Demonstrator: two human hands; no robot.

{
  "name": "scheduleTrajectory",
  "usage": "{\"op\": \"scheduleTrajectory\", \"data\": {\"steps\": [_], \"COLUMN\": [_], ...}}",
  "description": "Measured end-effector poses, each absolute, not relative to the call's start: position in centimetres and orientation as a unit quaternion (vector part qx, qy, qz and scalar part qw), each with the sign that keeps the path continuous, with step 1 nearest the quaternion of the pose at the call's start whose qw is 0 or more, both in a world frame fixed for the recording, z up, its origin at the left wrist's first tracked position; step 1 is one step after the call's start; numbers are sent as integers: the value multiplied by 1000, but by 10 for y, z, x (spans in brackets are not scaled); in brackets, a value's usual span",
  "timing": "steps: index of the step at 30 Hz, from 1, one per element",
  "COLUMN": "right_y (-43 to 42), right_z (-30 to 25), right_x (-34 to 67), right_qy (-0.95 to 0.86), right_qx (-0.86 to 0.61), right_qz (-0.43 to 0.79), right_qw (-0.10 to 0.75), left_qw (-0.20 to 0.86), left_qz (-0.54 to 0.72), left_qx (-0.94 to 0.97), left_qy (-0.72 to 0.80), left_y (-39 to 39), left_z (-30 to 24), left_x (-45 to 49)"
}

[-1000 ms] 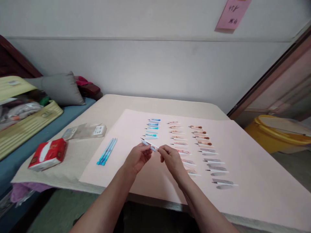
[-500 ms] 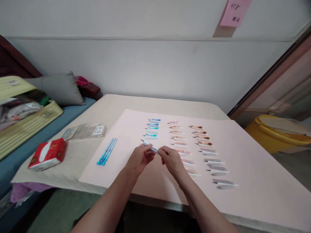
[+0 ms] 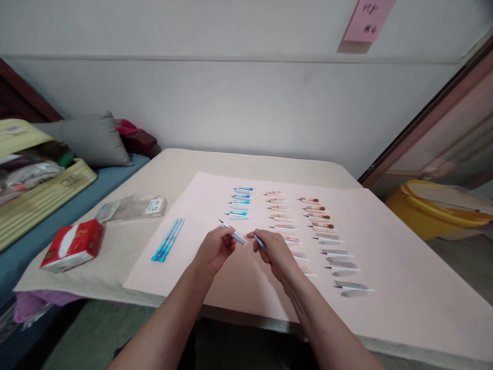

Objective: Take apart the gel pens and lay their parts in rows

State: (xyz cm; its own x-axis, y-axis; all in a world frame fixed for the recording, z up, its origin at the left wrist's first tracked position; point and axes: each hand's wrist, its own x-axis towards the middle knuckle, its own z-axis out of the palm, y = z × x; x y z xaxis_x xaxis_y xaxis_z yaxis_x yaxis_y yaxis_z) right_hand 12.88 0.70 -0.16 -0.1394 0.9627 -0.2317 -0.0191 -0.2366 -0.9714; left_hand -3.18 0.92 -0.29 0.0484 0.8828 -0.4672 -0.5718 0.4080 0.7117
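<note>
My left hand [image 3: 212, 249] pinches a slim white pen refill with a dark tip, and a pale blue-grey pen barrel [image 3: 239, 238] lies along it. A short blue pen part [image 3: 260, 243] sits between the thumb and fingers of my right hand [image 3: 274, 253], just apart from the barrel. Both hands hover over the pink sheet [image 3: 188, 272]. Left of them lie three whole blue pens [image 3: 168, 240] side by side. Beyond my hands, pen sets in blue [image 3: 241, 196] form a column, each a refill beside barrel parts. My right hand partly hides the pink pen sets [image 3: 283, 226].
Further right run brown-capped pen sets [image 3: 322, 225] and grey pen sets [image 3: 350, 285]. On the table's left side are a red tissue pack [image 3: 73, 244] and a clear plastic bag [image 3: 133, 208]. A yellow bucket [image 3: 412, 210] stands beyond the right edge.
My hands have drawn apart. The blue part in my right hand has come away from the pen piece that stays in my left hand.
</note>
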Motion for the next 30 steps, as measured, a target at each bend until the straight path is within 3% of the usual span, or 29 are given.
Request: {"op": "scheduleTrajectory", "data": {"steps": [7,17,30], "right_y": [13,10,9], "right_z": [-6,-14,-14], "right_x": [127,118,113], "right_qy": [-349,-386,-400], "right_qx": [-458,-513,-509], "right_qz": [673,604,581], "right_qw": [464,473,493], "left_qw": [721,751,726], "left_qz": [474,412,439], "left_qx": [201,235,258], "left_qy": [463,458,463], "left_y": [1,-7,-8], "left_z": [-5,-3,-9], "left_x": [-15,-1,4]}}
